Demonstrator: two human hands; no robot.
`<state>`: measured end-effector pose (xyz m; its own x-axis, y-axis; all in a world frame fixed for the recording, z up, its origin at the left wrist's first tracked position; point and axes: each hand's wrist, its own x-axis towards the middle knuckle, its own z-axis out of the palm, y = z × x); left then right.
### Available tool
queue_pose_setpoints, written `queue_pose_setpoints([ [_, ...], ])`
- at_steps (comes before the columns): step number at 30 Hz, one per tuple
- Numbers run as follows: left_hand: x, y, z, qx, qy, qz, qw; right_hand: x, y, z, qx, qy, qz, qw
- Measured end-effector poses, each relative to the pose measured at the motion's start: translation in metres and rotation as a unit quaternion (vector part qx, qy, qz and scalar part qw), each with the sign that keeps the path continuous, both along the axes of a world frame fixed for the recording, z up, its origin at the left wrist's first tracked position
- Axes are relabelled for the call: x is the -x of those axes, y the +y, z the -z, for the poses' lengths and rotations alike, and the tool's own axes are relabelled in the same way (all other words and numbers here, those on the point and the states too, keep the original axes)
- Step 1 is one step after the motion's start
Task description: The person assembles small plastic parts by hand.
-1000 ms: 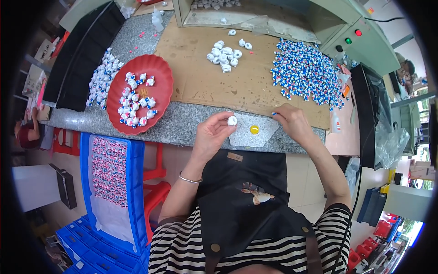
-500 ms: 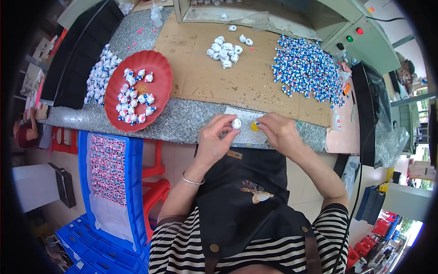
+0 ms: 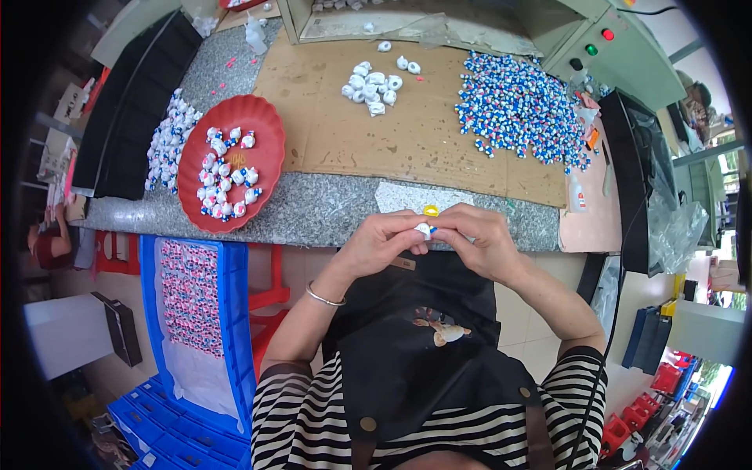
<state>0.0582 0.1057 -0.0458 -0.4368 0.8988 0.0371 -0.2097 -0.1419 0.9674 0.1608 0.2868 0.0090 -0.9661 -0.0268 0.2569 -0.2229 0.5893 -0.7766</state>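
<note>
My left hand [image 3: 382, 241], with a bangle on the wrist, pinches a small white figure piece [image 3: 424, 229] at the bench's front edge. Fingers closed, my right hand [image 3: 479, 237] meets it from the other side, and a bit of blue shows at its fingertips against the white piece. Just beyond the fingertips is a yellow ring [image 3: 431, 210]; whether my fingers hold it is hard to make out. Under the hands' far side lies a pale speckled sheet [image 3: 403, 196]. A loose group of white pieces [image 3: 373, 90] sits farther back on the cardboard [image 3: 329, 141].
At left stands a red scalloped plate [image 3: 270, 133] with white-and-blue figures, beside a pile of similar pieces [image 3: 168, 145]. Many small blue, white and pink parts [image 3: 513, 110] cover the right side. A small bottle [image 3: 577, 196] stands near them. A blue crate [image 3: 235, 313] is at lower left.
My hands have come together, bringing the white piece and the blue part into contact. The yellow ring, formerly at my right fingertips, now shows just beyond both hands.
</note>
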Motion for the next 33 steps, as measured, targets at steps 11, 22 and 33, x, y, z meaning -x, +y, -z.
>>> queue_pose_setpoints([
  [11, 0.025, -0.019, -0.021, 0.037, 0.096, -0.069, 0.992, 0.022, -0.017, 0.005, 0.076, -0.038, -0.004, 0.996],
  [22, 0.252, -0.221, -0.017, 0.433, 0.56, -0.521, 0.478, 0.014, 0.092, 0.042, -0.138, 0.044, 0.269, 0.952],
  [33, 0.128, 0.047, 0.0, 0.194, 0.438, -0.37, 0.796, 0.064, 0.098, 0.064, -0.303, 0.034, 0.196, 0.932],
])
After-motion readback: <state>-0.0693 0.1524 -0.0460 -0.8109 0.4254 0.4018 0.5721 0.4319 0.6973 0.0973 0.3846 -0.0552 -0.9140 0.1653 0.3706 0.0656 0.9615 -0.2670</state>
